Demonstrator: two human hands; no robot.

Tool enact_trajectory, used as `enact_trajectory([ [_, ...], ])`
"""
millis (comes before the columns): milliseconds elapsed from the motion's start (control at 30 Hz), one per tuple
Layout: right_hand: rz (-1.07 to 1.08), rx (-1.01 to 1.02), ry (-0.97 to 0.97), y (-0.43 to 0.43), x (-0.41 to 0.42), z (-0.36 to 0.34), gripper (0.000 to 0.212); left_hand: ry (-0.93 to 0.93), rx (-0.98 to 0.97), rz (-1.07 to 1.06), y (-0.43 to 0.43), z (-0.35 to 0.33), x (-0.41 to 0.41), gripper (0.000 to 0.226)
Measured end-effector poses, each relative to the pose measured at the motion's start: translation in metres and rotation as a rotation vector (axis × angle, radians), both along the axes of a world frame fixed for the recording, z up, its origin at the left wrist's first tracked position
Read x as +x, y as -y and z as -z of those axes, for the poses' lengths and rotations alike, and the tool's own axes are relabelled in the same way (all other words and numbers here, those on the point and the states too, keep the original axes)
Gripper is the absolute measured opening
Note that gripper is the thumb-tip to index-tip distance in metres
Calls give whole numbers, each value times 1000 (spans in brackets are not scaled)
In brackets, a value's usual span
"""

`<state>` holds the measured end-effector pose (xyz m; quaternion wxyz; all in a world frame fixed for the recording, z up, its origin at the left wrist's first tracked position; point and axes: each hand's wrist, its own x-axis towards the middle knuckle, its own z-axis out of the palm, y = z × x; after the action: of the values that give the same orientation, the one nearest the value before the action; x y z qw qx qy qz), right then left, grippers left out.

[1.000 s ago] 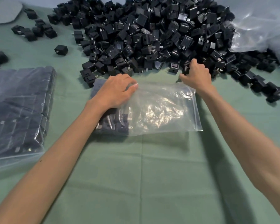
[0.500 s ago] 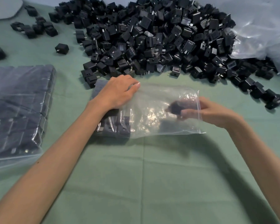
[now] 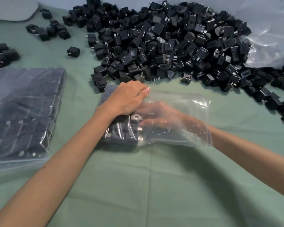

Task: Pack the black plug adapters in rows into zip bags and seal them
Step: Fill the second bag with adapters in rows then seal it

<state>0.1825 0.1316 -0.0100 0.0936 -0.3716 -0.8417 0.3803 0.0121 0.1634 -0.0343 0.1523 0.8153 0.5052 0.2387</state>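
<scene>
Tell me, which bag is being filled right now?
The middle bag: the right hand reaches inside it, with only a few adapters at its left end. The left bag lies full, untouched.

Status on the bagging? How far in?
Done: one full bag lies at left. In hand: left hand presses the second bag, right hand reaches inside by its first rows of adapters. Left: most of that bag, sealing, and the big pile.

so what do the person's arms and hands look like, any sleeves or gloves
Both forearms are bare: no sleeves, gloves or watch show. The left hand has no visible ring. The right hand is blurred behind the clear plastic zip bag.
</scene>
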Motion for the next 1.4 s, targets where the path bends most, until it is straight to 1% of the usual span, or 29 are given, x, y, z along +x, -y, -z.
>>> enact_trajectory([
  [33, -2, -61, -7, 4, 14, -6, 35, 3, 3, 2, 0, 0, 0, 37],
  [100, -3, -107, -105, 5, 11, -6, 34, 0, 6, 3, 0, 0, 0, 37],
  [133, -17, -104, -119, 6, 6, -6, 40, -9, 5, 1, -1, 0, 0, 37],
  [200, -99, -28, -177, 11, -1, -7, 85, -25, -2, -4, -2, 1, 0, 38],
  [233, -135, 9, -223, 11, 1, -4, 90, -28, -5, -5, -1, 2, 0, 39],
  [267, -92, 138, -218, 10, 0, 0, 75, -26, -5, -5, -1, 2, -1, 40],
  [300, -53, 160, -187, 7, 2, 3, 51, -22, -2, -3, -1, 2, -1, 41],
  [333, -13, 92, -149, 5, 4, 3, 35, -17, 0, 1, -1, 2, -2, 42],
  [367, 26, -74, -163, 6, 6, 2, 32, -13, -1, 3, -1, 2, -2, 42],
  [433, -46, -186, -155, 7, 22, -4, 47, -9, -10, -1, -1, 2, -3, 40],
  [467, -66, -260, -183, 5, 35, -8, 52, -9, -16, -5, -1, 2, -3, 39],
  [533, 25, -361, -196, -5, 76, -16, 42, -18, -29, -10, 0, 1, -3, 38],
  [600, 126, -347, -83, -17, 126, -29, 31, -29, -42, -7, 1, 0, -3, 39],
  [667, 288, -240, 28, -33, 159, -42, 21, -42, -67, -3, 2, -2, -2, 39],
  [733, 576, 11, 9, -62, 164, -40, 16, -17, -112, 1, 2, -6, -1, 40],
  [767, 714, 153, -16, -78, 155, -34, 13, 38, -151, 3, 2, -10, -1, 40],
  [800, 773, 264, 14, -91, 142, -28, 13, 121, -196, 5, 2, -14, -2, 39],
  [833, 741, 350, 142, -103, 129, -20, 24, 211, -240, 6, 3, -17, -4, 38],
  [900, 590, 399, 481, -119, 108, -2, 51, 324, -299, 8, 2, -24, -10, 38],
  [933, 565, 411, 577, -124, 102, 5, 57, 341, -313, 7, 1, -28, -15, 38],
  [967, 569, 422, 608, -127, 100, 9, 56, 355, -320, 4, 1, -31, -20, 38],
  [1067, 593, 475, 568, -125, 112, 10, 36, 388, -331, -13, 1, -36, -30, 42],
  [1133, 669, 400, 433, -112, 134, 4, 23, 379, -342, -19, 1, -37, -33, 43],
  [1200, 732, 262, 279, -81, 161, -5, 17, 373, -351, -21, 1, -38, -35, 43],
  [1267, 650, -9, 139, -41, 179, -15, 10, 378, -345, -35, 2, -40, -36, 46],
  [1300, 576, -120, 77, -23, 182, -18, 14, 378, -333, -45, 2, -41, -35, 47],
  [1333, 496, -174, 30, -8, 182, -20, 19, 372, -315, -58, 2, -41, -35, 47],
  [1367, 437, -185, -13, 3, 177, -21, 20, 361, -295, -71, 2, -41, -34, 46],
  [1400, 400, -175, -45, 11, 169, -22, 14, 350, -280, -84, 2, -39, -32, 45],
])
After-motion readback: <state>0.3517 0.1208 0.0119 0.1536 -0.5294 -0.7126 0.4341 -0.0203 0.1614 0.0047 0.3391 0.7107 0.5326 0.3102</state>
